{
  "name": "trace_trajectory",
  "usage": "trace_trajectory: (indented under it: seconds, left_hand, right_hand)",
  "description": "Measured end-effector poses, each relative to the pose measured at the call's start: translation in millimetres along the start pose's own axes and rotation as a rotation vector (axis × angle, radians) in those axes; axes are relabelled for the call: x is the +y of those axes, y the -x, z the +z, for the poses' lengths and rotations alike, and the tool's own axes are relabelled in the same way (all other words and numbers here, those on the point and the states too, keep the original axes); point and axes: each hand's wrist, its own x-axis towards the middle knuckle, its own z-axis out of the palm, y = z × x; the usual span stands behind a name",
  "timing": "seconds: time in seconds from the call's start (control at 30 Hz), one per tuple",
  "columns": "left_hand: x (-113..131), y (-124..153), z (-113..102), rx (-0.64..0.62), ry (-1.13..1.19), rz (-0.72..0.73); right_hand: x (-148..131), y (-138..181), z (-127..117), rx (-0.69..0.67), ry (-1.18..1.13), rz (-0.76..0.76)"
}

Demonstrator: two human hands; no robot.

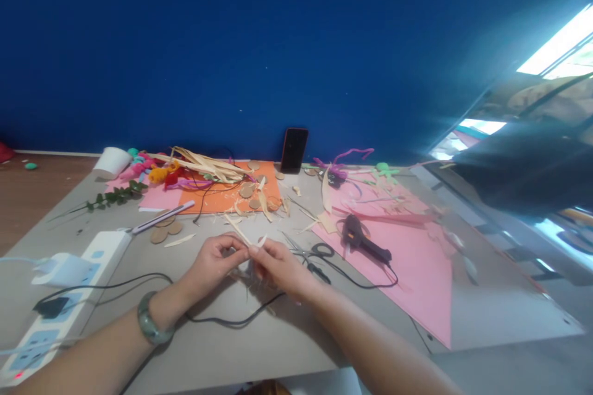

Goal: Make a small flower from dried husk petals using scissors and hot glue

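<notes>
Both my hands meet near the front middle of the grey table (259,345). My left hand (217,262), with a green bangle on its wrist, pinches a thin pale straw-like strip (237,229) that sticks up and away. My right hand (277,265) pinches the same small pale piece at its near end, fingertips pressed together against the left hand's. Black scissors (309,255) lie just right of my right hand.
A black glue gun (364,239) lies on a pink sheet (417,278) to the right, its cord running under my wrists. A white power strip (65,296) sits at left. Orange paper (222,194), straw strips, cardboard discs, pipe cleaners and a phone (293,149) lie farther back.
</notes>
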Motion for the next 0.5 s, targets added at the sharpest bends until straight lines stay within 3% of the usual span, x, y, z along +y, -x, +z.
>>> trace_trajectory:
  seconds: [0.17,0.3,0.4,0.5]
  left_hand:
    - [6.5,0.7,-3.7,-0.049,-0.034,0.074]
    - [6.3,-2.0,-9.6,-0.042,-0.039,0.102]
    - [5.4,-3.5,-12.1,0.019,0.001,0.064]
    - [3.9,-3.3,-10.8,0.048,0.061,0.040]
  right_hand:
    - [-3.0,0.6,-4.8,-0.089,-0.183,0.162]
    - [-14.6,2.6,-18.1,-0.115,-0.345,0.138]
    - [-24.1,4.4,-29.7,0.006,-0.387,0.066]
    - [-27.2,6.2,-30.5,0.119,-0.235,0.008]
